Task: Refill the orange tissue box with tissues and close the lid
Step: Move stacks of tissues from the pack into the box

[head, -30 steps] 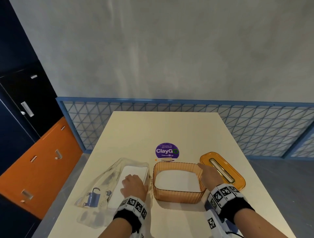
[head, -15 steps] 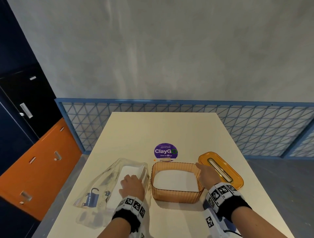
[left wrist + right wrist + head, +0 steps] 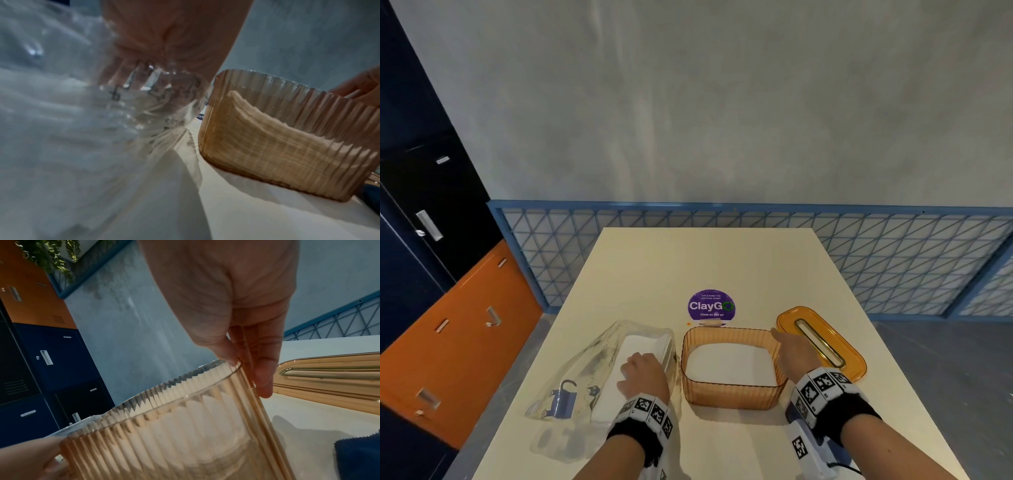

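Observation:
The orange ribbed tissue box (image 3: pixel 732 390) stands open on the cream table (image 3: pixel 709 260) with a white tissue stack (image 3: pixel 729 363) low inside it. Its orange slotted lid (image 3: pixel 822 342) lies flat just right of it. My right hand (image 3: pixel 791 349) pinches the box's right wall (image 3: pixel 164 434), thumb inside the rim and fingers (image 3: pixel 265 386) outside. Left of the box lies a clear plastic bag (image 3: pixel 585 377) holding more white tissues (image 3: pixel 640 342). My left hand (image 3: pixel 643 373) is on that stack, its fingers (image 3: pixel 131 76) curled and seen through the plastic.
A purple ClayGo sticker (image 3: pixel 711 306) is on the table behind the box. A blue lattice fence (image 3: pixel 893 260) runs behind the table's far edge. Orange and dark lockers (image 3: pixel 458 325) stand to the left. A dark blue cloth (image 3: pixel 362 456) lies by my right wrist.

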`<control>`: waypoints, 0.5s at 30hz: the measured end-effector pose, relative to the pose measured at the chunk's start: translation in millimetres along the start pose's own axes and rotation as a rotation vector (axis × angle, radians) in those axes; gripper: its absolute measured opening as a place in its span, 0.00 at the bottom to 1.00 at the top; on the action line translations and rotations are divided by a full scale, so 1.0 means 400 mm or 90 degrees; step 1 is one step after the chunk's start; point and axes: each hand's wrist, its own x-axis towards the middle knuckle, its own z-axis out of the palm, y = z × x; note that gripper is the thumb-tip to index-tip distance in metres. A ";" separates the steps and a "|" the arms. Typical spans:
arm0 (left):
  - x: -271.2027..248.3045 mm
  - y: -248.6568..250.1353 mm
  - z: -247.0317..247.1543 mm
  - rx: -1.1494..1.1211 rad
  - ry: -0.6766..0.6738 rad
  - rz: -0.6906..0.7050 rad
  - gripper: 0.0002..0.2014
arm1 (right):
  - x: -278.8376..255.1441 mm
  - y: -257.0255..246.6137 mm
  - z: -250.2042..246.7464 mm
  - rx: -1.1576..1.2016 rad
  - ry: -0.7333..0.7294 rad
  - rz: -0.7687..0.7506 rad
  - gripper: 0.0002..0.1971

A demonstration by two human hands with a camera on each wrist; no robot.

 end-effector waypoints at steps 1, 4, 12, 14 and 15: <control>0.003 -0.003 -0.007 0.000 0.002 0.007 0.18 | 0.002 0.002 -0.003 0.005 -0.013 0.000 0.29; -0.002 -0.025 -0.060 -0.022 0.025 0.072 0.15 | 0.000 -0.003 -0.023 0.052 -0.040 -0.001 0.28; -0.109 -0.064 -0.272 -0.233 0.292 0.210 0.19 | -0.088 -0.195 -0.150 0.507 -0.184 -0.123 0.23; -0.132 -0.057 -0.283 -0.301 0.396 0.351 0.25 | -0.105 -0.242 -0.171 0.701 -0.330 -0.080 0.31; -0.140 -0.050 -0.280 -0.298 0.426 0.421 0.25 | -0.107 -0.257 -0.178 0.766 -0.380 -0.077 0.33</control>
